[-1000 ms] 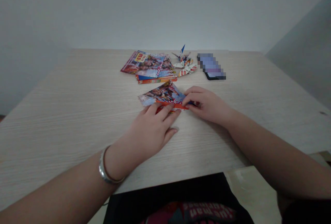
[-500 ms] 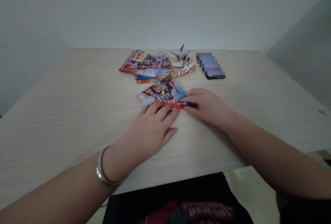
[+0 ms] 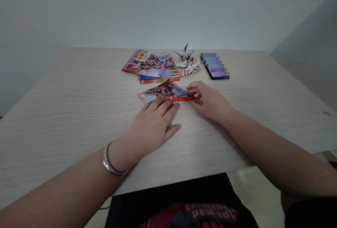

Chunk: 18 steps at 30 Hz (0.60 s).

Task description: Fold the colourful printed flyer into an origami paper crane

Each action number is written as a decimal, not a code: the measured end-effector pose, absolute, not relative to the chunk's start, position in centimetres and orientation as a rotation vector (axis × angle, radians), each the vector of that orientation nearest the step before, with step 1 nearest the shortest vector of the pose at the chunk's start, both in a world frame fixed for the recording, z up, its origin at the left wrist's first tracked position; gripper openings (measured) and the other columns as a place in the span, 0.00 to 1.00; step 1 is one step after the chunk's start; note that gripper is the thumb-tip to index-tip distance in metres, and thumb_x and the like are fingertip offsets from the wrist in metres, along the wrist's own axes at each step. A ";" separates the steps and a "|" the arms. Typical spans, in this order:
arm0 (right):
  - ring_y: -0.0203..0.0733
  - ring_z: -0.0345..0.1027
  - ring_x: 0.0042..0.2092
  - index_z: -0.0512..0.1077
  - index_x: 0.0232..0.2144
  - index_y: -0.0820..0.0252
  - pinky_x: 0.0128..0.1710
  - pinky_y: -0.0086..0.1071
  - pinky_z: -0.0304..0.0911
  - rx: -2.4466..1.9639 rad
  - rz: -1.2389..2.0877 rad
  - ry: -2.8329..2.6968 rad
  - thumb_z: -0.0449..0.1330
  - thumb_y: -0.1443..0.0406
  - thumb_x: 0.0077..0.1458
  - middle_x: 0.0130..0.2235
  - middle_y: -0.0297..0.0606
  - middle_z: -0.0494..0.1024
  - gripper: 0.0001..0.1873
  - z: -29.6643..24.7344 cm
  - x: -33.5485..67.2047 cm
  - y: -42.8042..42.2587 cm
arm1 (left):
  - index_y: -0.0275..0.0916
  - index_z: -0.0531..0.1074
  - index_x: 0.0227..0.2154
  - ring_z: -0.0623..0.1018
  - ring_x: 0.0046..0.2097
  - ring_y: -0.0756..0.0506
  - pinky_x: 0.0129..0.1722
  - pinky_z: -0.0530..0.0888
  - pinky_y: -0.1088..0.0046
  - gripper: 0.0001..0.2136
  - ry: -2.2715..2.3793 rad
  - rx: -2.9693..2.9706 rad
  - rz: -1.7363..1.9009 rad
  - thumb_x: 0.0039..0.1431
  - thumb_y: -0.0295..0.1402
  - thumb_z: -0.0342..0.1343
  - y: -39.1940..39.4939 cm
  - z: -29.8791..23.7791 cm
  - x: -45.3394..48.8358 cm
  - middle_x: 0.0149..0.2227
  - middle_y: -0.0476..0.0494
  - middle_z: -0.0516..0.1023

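A colourful printed paper sheet [image 3: 164,92] lies partly folded on the light wooden table [image 3: 79,98], its far flap raised a little. My left hand [image 3: 154,124] rests flat with its fingers stretched out, the fingertips pressing the sheet's near folded edge. My right hand [image 3: 209,101] pinches the sheet's right corner between thumb and fingers. A silver bracelet [image 3: 109,161] circles my left wrist.
Behind the sheet lies a stack of similar printed papers [image 3: 152,67]. To their right stand folded paper cranes [image 3: 187,63], then a phone [image 3: 214,67] lying flat. A plain wall rises behind the table. The table's near edge runs just before my lap.
The sheet's far flap has come down flatter over the fold. Both hands have shifted slightly away from me, and my right hand now pinches the right corner higher up.
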State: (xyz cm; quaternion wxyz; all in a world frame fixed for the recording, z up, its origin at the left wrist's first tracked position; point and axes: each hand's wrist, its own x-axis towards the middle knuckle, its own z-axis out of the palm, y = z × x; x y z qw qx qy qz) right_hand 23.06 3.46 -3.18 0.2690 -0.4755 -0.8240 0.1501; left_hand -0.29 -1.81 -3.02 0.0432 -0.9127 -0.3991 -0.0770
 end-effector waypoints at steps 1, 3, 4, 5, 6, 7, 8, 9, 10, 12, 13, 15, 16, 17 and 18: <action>0.46 0.76 0.47 0.65 0.51 0.54 0.45 0.39 0.71 -1.282 0.418 -2.210 0.61 0.71 0.54 0.48 0.40 0.80 0.22 -3.2 23.0 3.2 | 0.31 0.63 0.65 0.68 0.62 0.30 0.61 0.68 0.47 0.30 -1.230 -2.791 -0.235 0.69 0.48 0.48 -1.8 -2.9 -0.3 0.62 0.30 0.70; 0.46 0.76 0.47 0.65 0.51 0.53 0.45 0.40 0.71 -1.298 0.413 -2.198 0.61 0.71 0.54 0.48 0.40 0.80 0.22 -3.1 22.8 3.0 | 0.30 0.64 0.64 0.67 0.62 0.30 0.61 0.68 0.46 0.30 -1.258 -2.795 -0.231 0.69 0.48 0.48 -1.9 -2.8 -0.2 0.62 0.30 0.70; 0.46 0.76 0.46 0.65 0.49 0.54 0.45 0.40 0.71 -1.311 0.398 -2.203 0.60 0.72 0.54 0.47 0.40 0.80 0.21 -3.1 22.7 2.9 | 0.30 0.64 0.64 0.67 0.62 0.29 0.61 0.67 0.46 0.30 -1.270 -2.797 -0.231 0.69 0.47 0.48 -1.9 -2.8 -0.2 0.62 0.30 0.70; 0.46 0.76 0.45 0.66 0.47 0.55 0.44 0.40 0.71 -1.328 0.380 -2.216 0.60 0.72 0.54 0.45 0.40 0.80 0.18 -3.0 22.6 2.9 | 0.29 0.64 0.64 0.67 0.62 0.29 0.62 0.67 0.46 0.29 -1.278 -2.799 -0.236 0.69 0.47 0.48 -1.9 -2.7 -0.1 0.62 0.29 0.70; 0.47 0.76 0.44 0.68 0.45 0.56 0.44 0.40 0.71 -1.347 0.363 -2.234 0.59 0.72 0.54 0.44 0.40 0.80 0.16 -2.9 22.6 2.9 | 0.29 0.65 0.63 0.66 0.62 0.29 0.62 0.67 0.46 0.29 -1.283 -2.802 -0.239 0.69 0.47 0.48 -1.9 -2.7 -0.1 0.61 0.28 0.69; 0.46 0.76 0.43 0.69 0.44 0.56 0.44 0.40 0.71 -1.359 0.349 -2.257 0.58 0.73 0.54 0.43 0.40 0.80 0.15 -2.9 22.5 2.9 | 0.29 0.65 0.63 0.66 0.62 0.29 0.62 0.66 0.46 0.29 -1.290 -2.806 -0.242 0.69 0.46 0.48 -1.9 -2.6 -0.1 0.61 0.28 0.69; 0.46 0.76 0.44 0.70 0.43 0.57 0.44 0.41 0.71 -1.357 0.337 -2.282 0.58 0.74 0.54 0.44 0.41 0.80 0.15 -2.8 22.5 3.0 | 0.30 0.65 0.63 0.66 0.62 0.29 0.62 0.66 0.46 0.28 -1.300 -2.808 -0.251 0.68 0.46 0.49 -1.9 -2.6 -0.1 0.61 0.28 0.69; 0.46 0.75 0.45 0.71 0.44 0.57 0.46 0.41 0.71 -1.344 0.327 -2.306 0.58 0.74 0.54 0.45 0.41 0.80 0.16 -2.7 22.6 3.0 | 0.30 0.65 0.63 0.65 0.63 0.29 0.63 0.66 0.46 0.28 -1.312 -2.809 -0.266 0.68 0.45 0.50 -1.9 -2.6 -0.1 0.61 0.27 0.68; 0.47 0.75 0.47 0.72 0.46 0.57 0.48 0.41 0.70 -1.323 0.315 -2.327 0.58 0.74 0.54 0.48 0.41 0.80 0.17 -2.7 22.6 3.1 | 0.32 0.65 0.63 0.65 0.63 0.29 0.63 0.65 0.45 0.27 -1.327 -2.807 -0.286 0.68 0.45 0.50 -1.9 -2.6 -0.2 0.61 0.27 0.67; 0.47 0.73 0.51 0.73 0.50 0.57 0.53 0.42 0.69 -1.274 0.279 -2.359 0.58 0.74 0.55 0.52 0.42 0.79 0.21 -2.7 22.8 3.2 | 0.34 0.65 0.63 0.61 0.65 0.27 0.64 0.63 0.43 0.27 -1.349 -2.809 -0.339 0.67 0.44 0.52 -1.9 -2.6 -0.3 0.64 0.27 0.63; 0.47 0.73 0.53 0.73 0.51 0.57 0.55 0.43 0.67 -1.251 0.263 -2.369 0.58 0.74 0.55 0.53 0.43 0.79 0.21 -2.8 23.0 3.3 | 0.35 0.65 0.63 0.59 0.66 0.26 0.65 0.61 0.41 0.26 -1.359 -2.811 -0.363 0.67 0.44 0.52 -1.9 -2.6 -0.4 0.65 0.27 0.60; 0.47 0.72 0.54 0.75 0.51 0.58 0.57 0.43 0.66 -1.203 0.235 -2.374 0.57 0.74 0.56 0.52 0.43 0.79 0.20 -3.0 23.2 3.4 | 0.35 0.65 0.63 0.56 0.68 0.24 0.66 0.58 0.38 0.26 -1.383 -2.820 -0.393 0.66 0.43 0.53 -1.8 -2.7 -0.5 0.68 0.26 0.53; 0.47 0.72 0.53 0.76 0.49 0.58 0.57 0.43 0.66 -1.177 0.218 -2.370 0.58 0.74 0.57 0.51 0.43 0.79 0.19 -3.1 23.3 3.5 | 0.35 0.64 0.64 0.54 0.69 0.23 0.66 0.57 0.38 0.27 -1.407 -2.822 -0.406 0.66 0.42 0.53 -1.8 -2.7 -0.6 0.69 0.25 0.50; 0.47 0.72 0.52 0.77 0.46 0.59 0.56 0.43 0.66 -1.152 0.200 -2.362 0.59 0.74 0.56 0.50 0.44 0.79 0.16 -3.2 23.4 3.6 | 0.34 0.63 0.64 0.53 0.69 0.23 0.66 0.56 0.37 0.27 -1.436 -2.821 -0.420 0.66 0.41 0.53 -1.7 -2.6 -0.6 0.69 0.25 0.48; 0.47 0.72 0.51 0.78 0.43 0.59 0.55 0.43 0.67 -1.130 0.183 -2.354 0.60 0.73 0.56 0.48 0.44 0.79 0.14 -3.3 23.5 3.7 | 0.34 0.62 0.65 0.52 0.70 0.22 0.66 0.56 0.36 0.28 -1.469 -2.815 -0.441 0.66 0.40 0.53 -1.6 -2.6 -0.7 0.69 0.24 0.47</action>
